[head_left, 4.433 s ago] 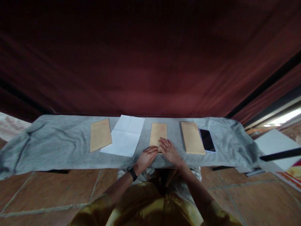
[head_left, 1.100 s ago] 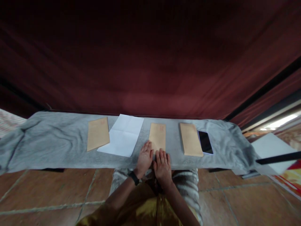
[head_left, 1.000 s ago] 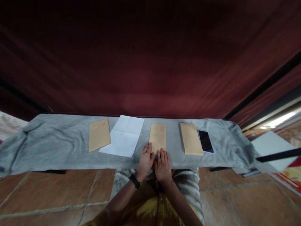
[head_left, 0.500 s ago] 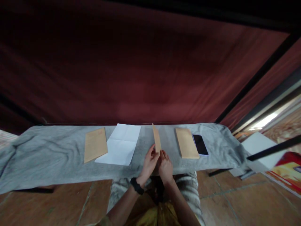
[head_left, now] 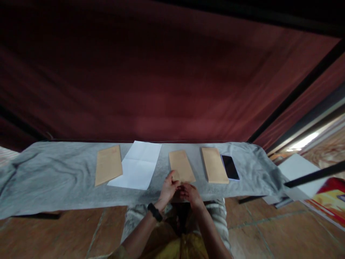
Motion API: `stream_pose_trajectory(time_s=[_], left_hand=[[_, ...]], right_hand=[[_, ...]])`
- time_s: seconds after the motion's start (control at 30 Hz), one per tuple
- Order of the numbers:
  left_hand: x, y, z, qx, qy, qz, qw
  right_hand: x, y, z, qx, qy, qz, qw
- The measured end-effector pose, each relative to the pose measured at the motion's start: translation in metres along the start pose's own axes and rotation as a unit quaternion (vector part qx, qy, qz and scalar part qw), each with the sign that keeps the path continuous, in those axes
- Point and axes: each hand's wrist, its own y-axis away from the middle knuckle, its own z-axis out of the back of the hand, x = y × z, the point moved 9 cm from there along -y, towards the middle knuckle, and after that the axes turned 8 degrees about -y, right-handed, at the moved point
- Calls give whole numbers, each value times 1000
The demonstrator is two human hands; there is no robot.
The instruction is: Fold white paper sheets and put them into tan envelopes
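A brown envelope (head_left: 182, 166) lies in the middle of the grey cloth (head_left: 54, 176), slightly turned, its near end at my hands. My left hand (head_left: 168, 188), with a black watch on the wrist, pinches that near end between thumb and fingers. My right hand (head_left: 191, 193) is beside it, fingers curled at the same end of the envelope. To the left lie a creased white sheet (head_left: 138, 164) and another brown envelope (head_left: 108, 164).
A stack of brown envelopes (head_left: 214, 164) lies right of the middle one, with a dark phone (head_left: 230, 167) against it. A dark red curtain (head_left: 161, 79) hangs behind the table. White boards (head_left: 299, 169) and a black bar stand at the right, over a tiled floor.
Both hands lay flat by the middle envelope, then lifted it on edge half a second ago. Now it lies flat again, turned over and angled, with both hands at its near end.
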Motion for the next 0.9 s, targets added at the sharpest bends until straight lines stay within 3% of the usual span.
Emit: stream_pose_trajectory(time_s=[0.1,0.17,0.23,0.3,0.37,0.43,0.53,0.63,0.9], left_hand=[[0,1,12,14,-105,38,994],[-1,6,15,40,-209,69,975],[-6,13,18,56,-316,81,944],[-17,17,20,43,-398,54,915],[-29,15,17,15,-441,0,897],[-37,8,6,7,-454,-64,889],[-35,-13,-17,31,-447,-130,885],[-26,-44,-32,44,-444,-138,884],[-21,-116,-48,82,-442,-152,880]], right_hand=[[9,7,11,5,107,49,993],[26,15,17,-12,183,142,973],[42,28,11,-9,317,266,910],[44,40,-2,0,456,358,815],[37,43,-9,-4,538,389,748],[31,43,-9,-19,574,397,716],[27,41,-9,-25,583,398,708],[27,41,-9,-17,584,399,707],[30,40,-9,-20,580,389,716]])
